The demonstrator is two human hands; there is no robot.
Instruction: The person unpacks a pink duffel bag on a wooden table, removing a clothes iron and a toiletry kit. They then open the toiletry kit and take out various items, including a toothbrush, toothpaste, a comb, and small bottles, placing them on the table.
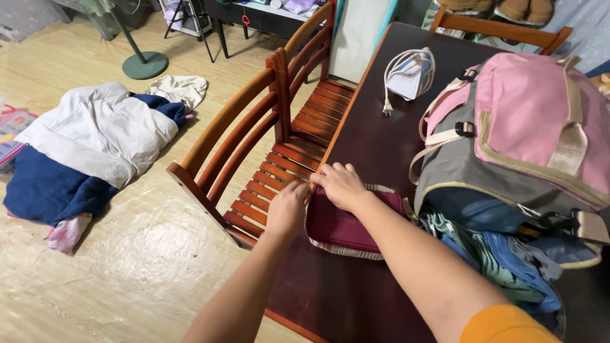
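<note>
floor: heap of clothes (89,152), white and navy
chair (267,146): wooden, slatted, tucked against the surface (375,146)
left hand (289,206): grip curled shut on the maroon pouch (346,222) corner
right hand (341,184): fingers flat on pouch, grip loose
pouch: at surface's near edge
backpack (527,127): pink-grey, just beside pouch

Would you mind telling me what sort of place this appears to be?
Probably a room in a home: a dark wooden table with slatted wooden chairs, clothes piled on the floor, and an iron.
</note>
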